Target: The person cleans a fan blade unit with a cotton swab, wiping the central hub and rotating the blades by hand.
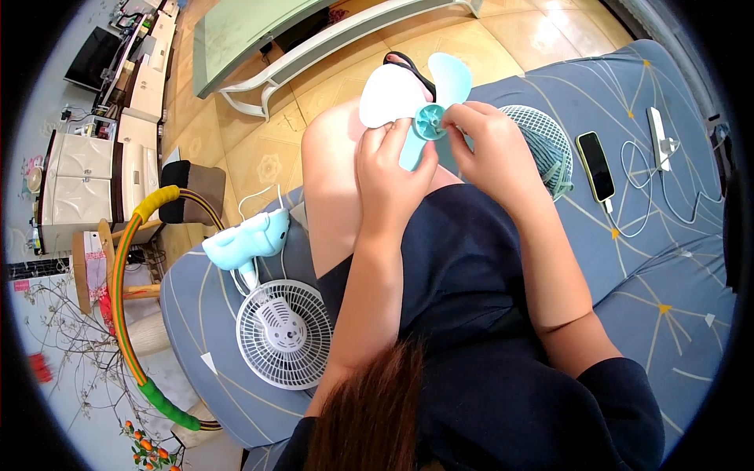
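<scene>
Over my lap, my left hand (395,169) is closed on a light blue fan blade (451,77) with several wide vanes. Its fingers and thumb press on the lower vanes. The hub's hollow, ribbed side faces up. Above my right thigh, my right hand (493,153) has thumb and forefinger pinched at the centre of the hub; anything small between the fingertips is hidden. To the left on the sofa lies a light blue fan body (253,238) with a cord. Below it is a white round fan grille (250,339). Beside my right hand is another round grille (522,118), with bluish-green ribbed material over it.
A phone (595,166) on a charging cable and a white power strip (658,140) lie on the sofa (503,85) at right. A striped hoop (126,314) stands at left. A low table (236,39) is ahead on the tiled floor.
</scene>
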The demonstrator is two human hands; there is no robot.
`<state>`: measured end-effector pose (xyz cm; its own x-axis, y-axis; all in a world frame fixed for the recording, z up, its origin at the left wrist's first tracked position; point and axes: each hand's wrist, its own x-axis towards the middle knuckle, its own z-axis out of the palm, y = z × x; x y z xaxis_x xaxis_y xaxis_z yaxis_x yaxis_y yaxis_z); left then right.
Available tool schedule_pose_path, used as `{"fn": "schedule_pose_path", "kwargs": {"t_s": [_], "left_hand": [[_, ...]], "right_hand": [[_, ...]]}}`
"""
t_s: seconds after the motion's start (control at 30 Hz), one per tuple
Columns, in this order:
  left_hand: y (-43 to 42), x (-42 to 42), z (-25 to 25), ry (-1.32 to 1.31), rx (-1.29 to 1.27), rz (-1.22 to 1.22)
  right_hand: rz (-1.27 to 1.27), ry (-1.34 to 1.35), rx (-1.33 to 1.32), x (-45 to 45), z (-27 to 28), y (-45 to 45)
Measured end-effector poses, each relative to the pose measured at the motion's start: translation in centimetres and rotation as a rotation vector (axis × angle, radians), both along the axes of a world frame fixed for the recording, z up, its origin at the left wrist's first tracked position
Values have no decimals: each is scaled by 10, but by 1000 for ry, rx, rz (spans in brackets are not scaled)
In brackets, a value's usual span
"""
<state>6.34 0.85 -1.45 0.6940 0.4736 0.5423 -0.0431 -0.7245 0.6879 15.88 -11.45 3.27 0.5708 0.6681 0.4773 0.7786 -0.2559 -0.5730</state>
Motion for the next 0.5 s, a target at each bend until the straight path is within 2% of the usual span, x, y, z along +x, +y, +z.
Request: {"fn": "schedule_pose_path", "kwargs": {"t_s": [0.1,0.3,0.5], "left_hand": [[1,3,-4,-70,68,18],[0,2,-5,2,25,40],[0,3,-1,-54,-3,-1]], "right_hand": [[1,19,-5,1,1,-1],[-33,40,41,2,8,-6],[-10,-15,64,3,-2,0]]}}
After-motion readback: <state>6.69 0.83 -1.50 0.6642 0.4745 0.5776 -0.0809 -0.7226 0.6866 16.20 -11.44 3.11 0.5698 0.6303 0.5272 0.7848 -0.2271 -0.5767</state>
